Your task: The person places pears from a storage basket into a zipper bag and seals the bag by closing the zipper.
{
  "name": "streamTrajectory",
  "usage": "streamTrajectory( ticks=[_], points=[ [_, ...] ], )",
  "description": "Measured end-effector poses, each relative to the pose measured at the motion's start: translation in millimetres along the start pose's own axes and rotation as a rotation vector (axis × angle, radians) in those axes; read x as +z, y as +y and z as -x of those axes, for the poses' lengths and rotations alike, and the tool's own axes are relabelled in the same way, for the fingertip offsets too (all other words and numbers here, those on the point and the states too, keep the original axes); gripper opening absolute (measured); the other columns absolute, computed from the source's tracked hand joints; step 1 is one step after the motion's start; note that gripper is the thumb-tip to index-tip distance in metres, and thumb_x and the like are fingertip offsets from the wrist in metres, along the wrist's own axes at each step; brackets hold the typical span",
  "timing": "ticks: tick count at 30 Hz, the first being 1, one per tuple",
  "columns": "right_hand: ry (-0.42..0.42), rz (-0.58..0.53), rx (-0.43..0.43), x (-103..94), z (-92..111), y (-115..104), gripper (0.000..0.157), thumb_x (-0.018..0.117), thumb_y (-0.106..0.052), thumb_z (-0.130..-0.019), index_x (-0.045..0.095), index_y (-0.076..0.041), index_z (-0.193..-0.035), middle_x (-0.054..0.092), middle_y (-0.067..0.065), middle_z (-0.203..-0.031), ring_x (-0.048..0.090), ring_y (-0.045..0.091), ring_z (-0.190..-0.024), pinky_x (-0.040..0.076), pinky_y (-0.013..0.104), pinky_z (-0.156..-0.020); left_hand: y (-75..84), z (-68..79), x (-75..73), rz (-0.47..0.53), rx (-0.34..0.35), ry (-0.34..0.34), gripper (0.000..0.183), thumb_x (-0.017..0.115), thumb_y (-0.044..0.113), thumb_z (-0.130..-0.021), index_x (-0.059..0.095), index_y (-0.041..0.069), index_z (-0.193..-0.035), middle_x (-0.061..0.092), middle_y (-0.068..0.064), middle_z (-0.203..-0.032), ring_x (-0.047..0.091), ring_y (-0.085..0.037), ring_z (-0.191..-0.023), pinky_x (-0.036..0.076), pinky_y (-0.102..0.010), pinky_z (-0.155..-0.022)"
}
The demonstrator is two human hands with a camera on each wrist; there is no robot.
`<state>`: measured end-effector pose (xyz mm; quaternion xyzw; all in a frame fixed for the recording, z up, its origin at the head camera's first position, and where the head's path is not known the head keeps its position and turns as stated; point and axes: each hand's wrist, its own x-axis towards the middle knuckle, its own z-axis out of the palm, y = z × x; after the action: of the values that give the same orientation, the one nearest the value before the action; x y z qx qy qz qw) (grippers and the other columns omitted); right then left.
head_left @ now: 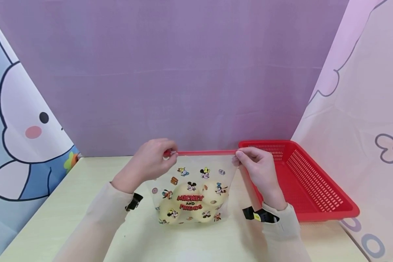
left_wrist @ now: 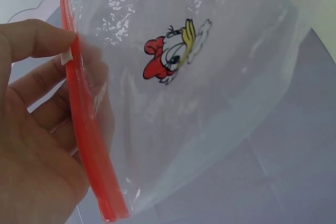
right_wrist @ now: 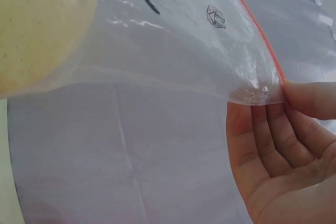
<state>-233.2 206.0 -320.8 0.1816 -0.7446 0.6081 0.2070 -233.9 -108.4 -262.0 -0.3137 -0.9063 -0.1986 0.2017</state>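
A clear zip bag [head_left: 190, 169] with cartoon prints and a red zip strip [head_left: 206, 153] hangs upright between both hands. Several round pale-yellow fruits [head_left: 183, 191] sit at its bottom, seen through the plastic; the right wrist view shows one with speckled skin [right_wrist: 42, 30]. My left hand [head_left: 152, 160] pinches the zip near its left end, and a small white slider [left_wrist: 66, 56] shows at the thumb and fingertip in the left wrist view. At the top right corner, my right hand [head_left: 258, 169] pinches the strip's end between thumb and fingers.
To the right stands a red plastic basket [head_left: 327, 182] with perforated walls, close beside the right hand. The pale wooden table [head_left: 101, 174] lies beneath, ending at a purple cloth backdrop [head_left: 183, 72]. Printed cartoon sheets hang at the left [head_left: 23, 109] and right sides.
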Motion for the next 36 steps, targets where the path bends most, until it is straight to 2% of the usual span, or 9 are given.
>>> streamTrajectory(
  ticks=[24, 36],
  points=[
    [0.005, -0.006, 0.01, 0.5, -0.6, -0.3, 0.022, 0.068, -0.011, -0.098, 0.072, 0.007, -0.11, 0.075, 0.014, -0.092, 0.073, 0.015, -0.078, 0.06, 0.026, -0.081, -5.7, 4.6, -2.5, -0.012, -0.01, 0.008, 0.01, 0.064, 0.007, -0.092, 0.073, 0.01, -0.089, 0.063, 0.003, -0.08, 0.052, -0.013, -0.07, 0.046, -0.03, -0.062],
    [0.005, -0.01, 0.002, 0.7, -1.0, 0.8, 0.021, 0.068, -0.011, -0.098, 0.072, 0.007, -0.11, 0.074, 0.017, -0.092, 0.073, 0.014, -0.078, 0.06, 0.026, -0.081, -10.5, 12.0, -7.2, -0.008, -0.026, 0.014, 0.011, 0.064, 0.005, -0.092, 0.073, 0.01, -0.092, 0.065, 0.002, -0.083, 0.054, -0.015, -0.072, 0.047, -0.032, -0.064]
  ],
)
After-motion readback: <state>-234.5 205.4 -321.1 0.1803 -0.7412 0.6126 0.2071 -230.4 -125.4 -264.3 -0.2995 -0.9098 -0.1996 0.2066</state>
